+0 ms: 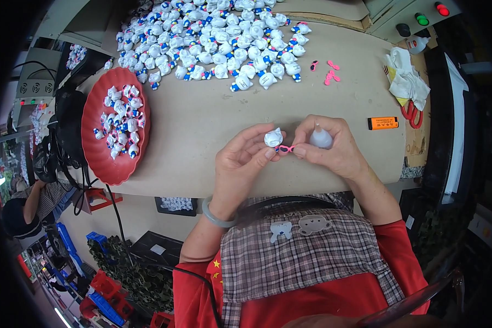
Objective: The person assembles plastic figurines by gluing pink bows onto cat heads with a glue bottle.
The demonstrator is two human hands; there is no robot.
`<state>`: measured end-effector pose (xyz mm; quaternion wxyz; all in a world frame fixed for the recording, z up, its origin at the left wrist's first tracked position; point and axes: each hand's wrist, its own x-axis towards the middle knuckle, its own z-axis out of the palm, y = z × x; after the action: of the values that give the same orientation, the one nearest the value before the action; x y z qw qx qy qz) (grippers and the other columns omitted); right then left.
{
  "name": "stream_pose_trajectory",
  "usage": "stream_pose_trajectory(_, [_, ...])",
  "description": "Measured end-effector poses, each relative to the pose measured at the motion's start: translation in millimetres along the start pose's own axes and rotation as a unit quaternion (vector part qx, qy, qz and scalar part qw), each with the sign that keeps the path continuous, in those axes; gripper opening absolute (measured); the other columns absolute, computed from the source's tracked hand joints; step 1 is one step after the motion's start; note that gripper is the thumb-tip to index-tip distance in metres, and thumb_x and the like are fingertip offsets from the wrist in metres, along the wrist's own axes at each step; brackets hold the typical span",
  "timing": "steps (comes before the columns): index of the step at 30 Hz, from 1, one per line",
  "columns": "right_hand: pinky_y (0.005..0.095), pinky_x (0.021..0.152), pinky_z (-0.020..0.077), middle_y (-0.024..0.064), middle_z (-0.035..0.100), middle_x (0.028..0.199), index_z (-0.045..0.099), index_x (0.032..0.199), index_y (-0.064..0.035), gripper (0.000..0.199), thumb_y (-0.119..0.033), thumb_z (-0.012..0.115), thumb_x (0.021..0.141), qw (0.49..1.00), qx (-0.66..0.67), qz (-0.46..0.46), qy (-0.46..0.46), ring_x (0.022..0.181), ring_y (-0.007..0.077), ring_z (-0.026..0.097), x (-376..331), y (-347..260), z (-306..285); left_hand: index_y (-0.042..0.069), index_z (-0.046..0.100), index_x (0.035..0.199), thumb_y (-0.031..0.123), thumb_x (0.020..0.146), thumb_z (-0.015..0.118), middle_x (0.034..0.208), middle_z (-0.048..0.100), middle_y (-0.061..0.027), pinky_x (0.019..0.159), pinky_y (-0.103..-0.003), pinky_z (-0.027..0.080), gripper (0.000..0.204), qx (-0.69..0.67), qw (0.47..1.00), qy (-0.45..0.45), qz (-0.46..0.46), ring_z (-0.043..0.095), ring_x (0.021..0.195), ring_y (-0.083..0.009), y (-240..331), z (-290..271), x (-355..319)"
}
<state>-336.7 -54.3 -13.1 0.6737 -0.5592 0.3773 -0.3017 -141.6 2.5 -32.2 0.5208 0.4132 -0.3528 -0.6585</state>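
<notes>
Between the fingers of my left hand [245,154] is a small white cat figurine [273,138], held upright above the table. My right hand [333,146] pinches one end of tiny pink sunglasses [285,148], which are right beside the figurine; whether they touch it I cannot tell. A small translucent squeeze bottle [321,138] with a pointed tip is tucked in the same right hand. Beyond my hands, several loose pink sunglasses [332,77] lie on the table.
A large heap of white and blue figurines [213,41] covers the table's far side. At left, a red scalloped tray [94,109] holds several figurines with pink glasses. To the right lie an orange box [382,123], red-handled scissors [415,117] and a crumpled white cloth [407,76].
</notes>
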Motion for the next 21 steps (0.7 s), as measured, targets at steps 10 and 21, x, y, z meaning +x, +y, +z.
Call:
stream_pose_trajectory(10, [0.0213, 0.061, 0.0427, -0.0026, 0.060, 0.074, 0.062, 0.079, -0.0032, 0.012, -0.010, 0.072, 0.078, 0.998, -0.049, 0.045, 0.005, 0.069, 0.0041, 0.052, 3.6, -3.0, 4.4, -0.008, 0.051, 0.121, -0.002, 0.087, 0.059, 0.108, 0.062, -0.0153, 0.082, -0.029, 0.053, 0.035, 0.031, 1.000, 0.003, 0.003, 0.063, 0.095, -0.0199, 3.2, 5.6, -2.6])
stream_pose_trajectory(21, [0.0233, 0.059, 0.0454, 0.0007, 0.060, 0.070, 0.060, 0.079, -0.0018, 0.014, -0.011, 0.071, 0.077, 0.989, -0.123, 0.014, 0.086, 0.065, 0.0049, 0.053, 0.1, 7.0, 16.0, -0.006, 0.054, 0.119, -0.005, 0.087, 0.058, 0.110, 0.061, -0.0146, 0.087, -0.030, 0.051, 0.033, 0.085, 0.995, 0.006, 0.056, 0.062, 0.101, -0.0200, -4.8, 7.0, -2.8])
